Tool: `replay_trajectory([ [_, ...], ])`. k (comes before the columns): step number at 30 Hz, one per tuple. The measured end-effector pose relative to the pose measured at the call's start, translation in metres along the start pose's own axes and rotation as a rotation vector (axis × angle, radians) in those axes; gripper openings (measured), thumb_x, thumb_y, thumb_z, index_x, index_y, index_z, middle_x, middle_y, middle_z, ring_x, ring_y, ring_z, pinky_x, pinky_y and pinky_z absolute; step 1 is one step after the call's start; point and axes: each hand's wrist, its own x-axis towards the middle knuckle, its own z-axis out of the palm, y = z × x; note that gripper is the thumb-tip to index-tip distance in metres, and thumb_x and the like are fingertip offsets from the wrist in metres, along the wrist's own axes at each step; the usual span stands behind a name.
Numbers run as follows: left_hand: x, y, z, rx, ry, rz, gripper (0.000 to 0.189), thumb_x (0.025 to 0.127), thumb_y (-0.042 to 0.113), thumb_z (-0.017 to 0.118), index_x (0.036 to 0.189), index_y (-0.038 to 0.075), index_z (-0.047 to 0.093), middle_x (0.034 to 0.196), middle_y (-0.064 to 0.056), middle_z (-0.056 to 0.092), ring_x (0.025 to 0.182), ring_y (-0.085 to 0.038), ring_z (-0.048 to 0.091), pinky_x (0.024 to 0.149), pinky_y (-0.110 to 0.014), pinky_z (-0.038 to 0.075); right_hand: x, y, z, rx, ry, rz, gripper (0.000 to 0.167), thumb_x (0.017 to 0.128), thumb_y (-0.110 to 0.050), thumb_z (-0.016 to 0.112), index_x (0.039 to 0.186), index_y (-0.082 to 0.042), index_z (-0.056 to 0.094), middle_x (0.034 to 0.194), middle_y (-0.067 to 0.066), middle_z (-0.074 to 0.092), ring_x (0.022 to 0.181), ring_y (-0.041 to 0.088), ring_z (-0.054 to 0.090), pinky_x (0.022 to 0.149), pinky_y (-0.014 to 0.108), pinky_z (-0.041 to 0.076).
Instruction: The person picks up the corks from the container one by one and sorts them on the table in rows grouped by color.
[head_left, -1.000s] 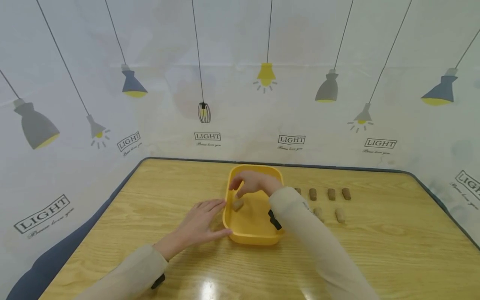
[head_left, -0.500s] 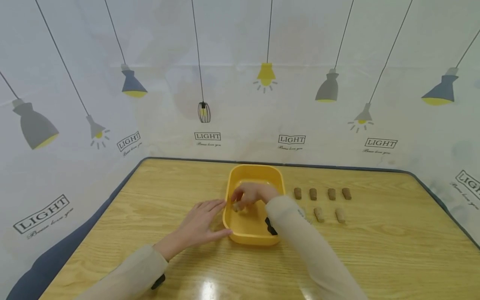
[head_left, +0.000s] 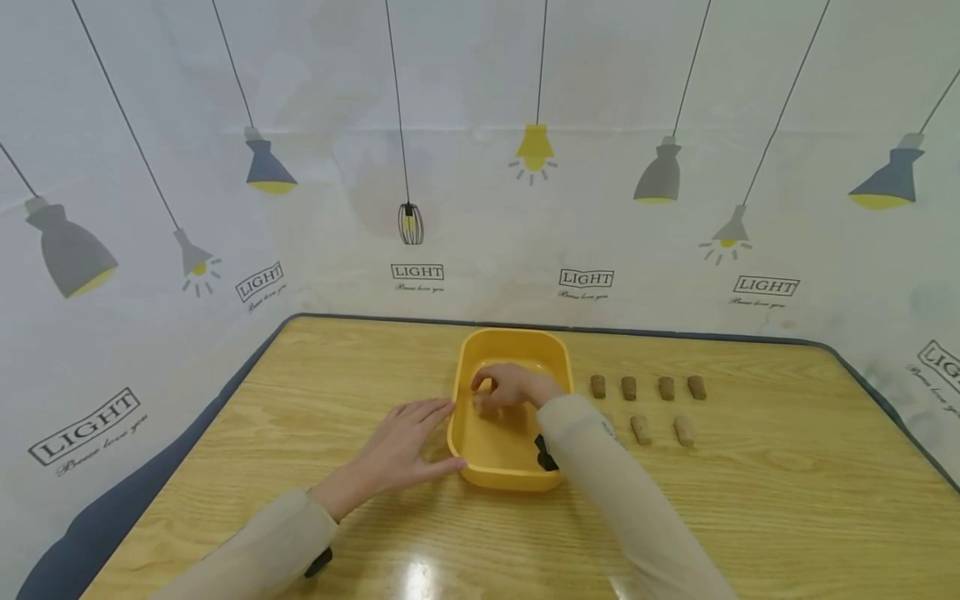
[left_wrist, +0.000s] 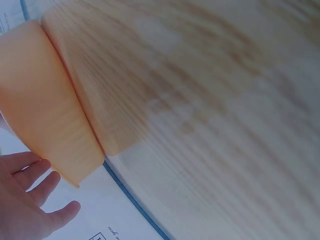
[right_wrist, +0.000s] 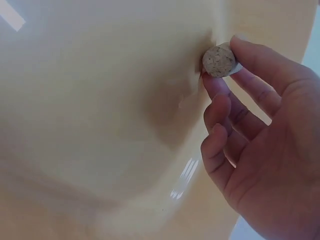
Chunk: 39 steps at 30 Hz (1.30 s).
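Note:
A yellow plastic tub (head_left: 491,478) stands on the wooden table. Inside it my right hand (head_left: 510,386) pinches a cork (right_wrist: 219,61) between thumb and fingers, close to the tub's floor. In the right wrist view the cork's round speckled end faces the camera. My left hand (head_left: 401,444) touches the tub's left side with spread, fairly straight fingers. The left wrist view shows that hand's fingertips (left_wrist: 56,176) against the tub's outer wall (left_wrist: 50,95).
Right of the tub lie several darker corks in a back row, such as one cork (head_left: 666,388). Lighter corks (head_left: 683,431) form a front row, one partly behind my right sleeve (head_left: 600,450). A printed backdrop (head_left: 480,167) rises behind the table (head_left: 337,358).
My right hand has reached down in the tub, taken hold of the cork there and shifted it slightly right. The left hand has stayed at the tub's side.

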Motion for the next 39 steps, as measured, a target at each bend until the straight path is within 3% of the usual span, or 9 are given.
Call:
replay_trajectory([
  [11,0.002,0.002,-0.001,0.004,0.019,0.02,0.082,0.077,0.066,0.044,0.131,0.005,0.042,0.131,-0.007,0.042,0.119,-0.025,0.036,0.095,-0.047,0.027,-0.001,0.007,-0.008,0.014,0.045,-0.027,0.019,0.084,-0.02,0.059,0.103,-0.014,0.061,0.088,0.001,0.055,0.077,0.016,0.05,0.066,0.027,0.042],
  [22,0.003,0.003,-0.001,0.009,0.014,0.018,0.082,0.078,0.066,0.044,0.131,0.004,0.042,0.131,-0.008,0.042,0.119,-0.027,0.036,0.095,-0.047,0.027,-0.02,0.001,-0.053,0.061,0.161,-0.132,0.025,0.087,-0.022,0.056,0.105,-0.005,0.059,0.079,0.001,0.061,0.083,0.027,0.056,0.065,0.028,0.046],
  [28,0.002,0.002,0.0,-0.004,0.008,0.013,0.082,0.077,0.066,0.044,0.131,0.004,0.041,0.131,-0.009,0.041,0.119,-0.028,0.036,0.095,-0.048,0.027,-0.034,0.005,-0.078,0.063,0.201,-0.085,0.023,0.085,-0.023,0.059,0.102,-0.008,0.059,0.087,0.003,0.06,0.084,0.021,0.054,0.07,0.029,0.045],
  [32,0.001,0.001,0.001,-0.005,0.01,0.013,0.082,0.077,0.066,0.043,0.131,0.004,0.041,0.131,-0.01,0.041,0.119,-0.028,0.036,0.094,-0.048,0.027,-0.045,0.012,-0.088,0.09,0.217,-0.053,0.026,0.084,-0.025,0.06,0.104,-0.008,0.058,0.09,0.004,0.06,0.086,0.024,0.053,0.073,0.034,0.045],
  [39,0.001,0.002,0.0,0.003,0.022,0.021,0.082,0.077,0.065,0.045,0.13,0.003,0.042,0.13,-0.012,0.042,0.118,-0.028,0.037,0.094,-0.049,0.028,-0.064,0.03,-0.102,0.055,0.24,-0.028,0.029,0.085,-0.031,0.058,0.106,-0.01,0.057,0.093,0.006,0.057,0.083,0.026,0.052,0.068,0.034,0.044],
])
